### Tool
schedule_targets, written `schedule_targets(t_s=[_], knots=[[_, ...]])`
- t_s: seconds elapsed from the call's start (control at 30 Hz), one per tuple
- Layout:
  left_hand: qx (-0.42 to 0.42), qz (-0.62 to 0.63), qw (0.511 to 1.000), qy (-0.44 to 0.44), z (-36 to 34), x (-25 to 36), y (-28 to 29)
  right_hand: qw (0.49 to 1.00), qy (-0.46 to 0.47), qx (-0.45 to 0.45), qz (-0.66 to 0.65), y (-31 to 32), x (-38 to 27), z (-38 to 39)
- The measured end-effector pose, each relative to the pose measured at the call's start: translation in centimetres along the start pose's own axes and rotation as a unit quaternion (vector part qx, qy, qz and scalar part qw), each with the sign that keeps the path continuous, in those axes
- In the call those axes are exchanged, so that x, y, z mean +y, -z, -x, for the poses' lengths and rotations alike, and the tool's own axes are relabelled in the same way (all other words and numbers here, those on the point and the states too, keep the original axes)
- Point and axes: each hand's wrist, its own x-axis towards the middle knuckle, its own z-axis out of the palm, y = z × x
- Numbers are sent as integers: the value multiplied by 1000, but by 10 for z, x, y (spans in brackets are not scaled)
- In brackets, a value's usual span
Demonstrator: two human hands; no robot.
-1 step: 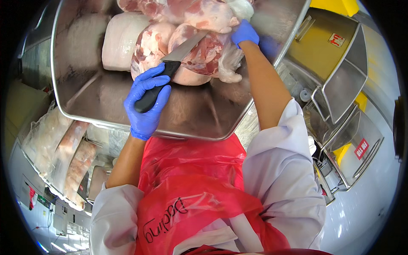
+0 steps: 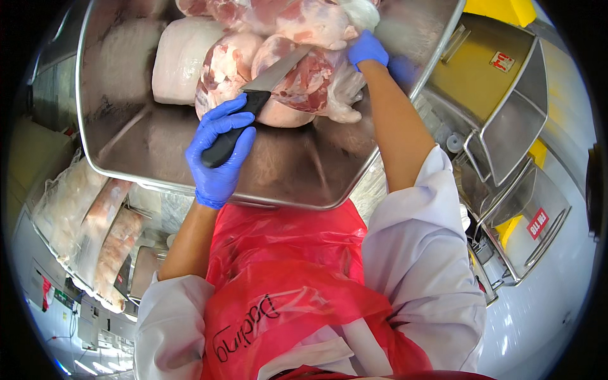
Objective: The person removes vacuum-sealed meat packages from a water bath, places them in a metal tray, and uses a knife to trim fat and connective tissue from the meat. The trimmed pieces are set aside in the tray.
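Black-handled knife (image 2: 257, 100), slanted over raw meat (image 2: 311, 85)

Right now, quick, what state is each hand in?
Left hand: closed on a black-handled knife.
Right hand: by raw meat; grip can't be told.

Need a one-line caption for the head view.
Left gloved hand holding a knife over raw meat in a metal bin, right gloved hand at the meat's edge.

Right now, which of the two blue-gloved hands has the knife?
The left hand, gripping the knife by its black handle. The right hand, at the right edge of the meat, holds no knife.
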Motion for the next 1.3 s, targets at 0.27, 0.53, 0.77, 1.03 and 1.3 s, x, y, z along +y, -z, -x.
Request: schedule_targets(t_s=[0.27,0.53,0.77,1.03,1.3], knots=[[52,54,997,12,8,3,3,991,92,-57,84,5,0,7],[82,141,986,34,22,3,42,920,357,-91,133,55,31,107],[100,169,973,120,57,2,93,898,55,-278,-335,126,-2,284],[178,142,967,115,81,-7,123,866,492,-86,34,93,-138,202],[238,94,965,60,99,-13,154,941,266,-163,-133,119,-75,179]])
